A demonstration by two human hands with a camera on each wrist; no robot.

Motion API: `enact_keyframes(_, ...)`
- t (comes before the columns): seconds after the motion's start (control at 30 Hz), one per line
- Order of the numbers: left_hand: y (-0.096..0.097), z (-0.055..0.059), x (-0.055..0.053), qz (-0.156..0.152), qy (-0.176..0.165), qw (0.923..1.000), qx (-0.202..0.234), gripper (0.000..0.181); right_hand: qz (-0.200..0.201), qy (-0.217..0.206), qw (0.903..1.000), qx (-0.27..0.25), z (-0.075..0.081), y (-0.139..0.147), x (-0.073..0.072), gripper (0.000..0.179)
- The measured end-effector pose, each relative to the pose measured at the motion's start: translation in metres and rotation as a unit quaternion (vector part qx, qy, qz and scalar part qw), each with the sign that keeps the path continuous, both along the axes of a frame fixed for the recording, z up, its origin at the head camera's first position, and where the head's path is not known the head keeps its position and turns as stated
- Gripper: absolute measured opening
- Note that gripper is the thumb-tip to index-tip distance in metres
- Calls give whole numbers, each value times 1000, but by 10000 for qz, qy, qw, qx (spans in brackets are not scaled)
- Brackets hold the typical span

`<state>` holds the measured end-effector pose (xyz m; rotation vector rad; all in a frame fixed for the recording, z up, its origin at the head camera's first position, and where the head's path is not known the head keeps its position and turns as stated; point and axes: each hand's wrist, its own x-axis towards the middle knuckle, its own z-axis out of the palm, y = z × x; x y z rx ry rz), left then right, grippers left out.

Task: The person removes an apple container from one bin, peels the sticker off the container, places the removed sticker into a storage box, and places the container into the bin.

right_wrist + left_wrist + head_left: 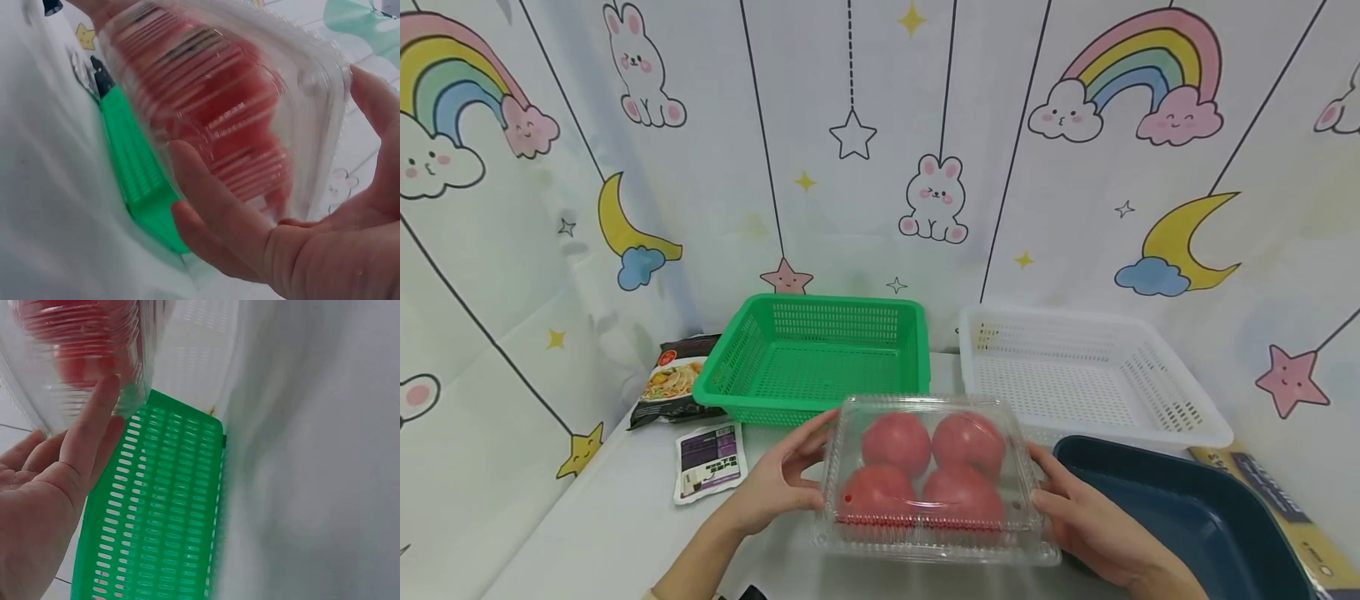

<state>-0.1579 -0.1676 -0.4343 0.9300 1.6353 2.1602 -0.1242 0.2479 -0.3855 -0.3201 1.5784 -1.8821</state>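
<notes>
A clear plastic clamshell box (936, 546) holds several round, pinkish-red tomatoes (896, 445), and its lid is closed. In the head view my left hand (775, 483) grips the box's left side, while my right hand (1093, 525) grips its right side. The box is held up off the table in front of the green basket. The left wrist view has my left hand (56, 481) with fingers against the ribbed plastic underside. From the right wrist, my right hand (300, 244) shows fingers under the box (312, 100) and the thumb at its rim.
Behind the box stand a green basket (722, 398) and a white basket (1157, 429). A dark blue tray (1180, 533) sits at the right, over a yellowish package (1292, 517). At the left lie a black food packet (673, 383) and a white-and-purple pouch (710, 461).
</notes>
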Motion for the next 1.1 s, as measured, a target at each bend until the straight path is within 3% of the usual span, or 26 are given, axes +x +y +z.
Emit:
enact_keyframes(0.37,2,4,2,153,315,9991,256,90,-763,275,9963,295,6,-14,1,74)
enact_keyframes(0.5,3,3,2,555,309,9977,237,75,-914,355,9947,323,10,-15,-4,74)
enact_keyframes(0.67,1,-1,1,1232,29,9923,78,61,-779,364,9962,133,19,-16,-13,74)
enact_keyframes(0.83,1,-3,-3,1806,-223,9833,44,54,-732,497,9960,121,31,-20,-24,71)
enact_keyframes(1.0,2,-9,-6,2526,-747,9646,147,38,-945,519,9941,71,42,-30,-39,68)
enact_keyframes(1.1,0,-16,-10,2777,-1107,9536,345,26,-1076,598,9924,27,47,-40,-51,66)
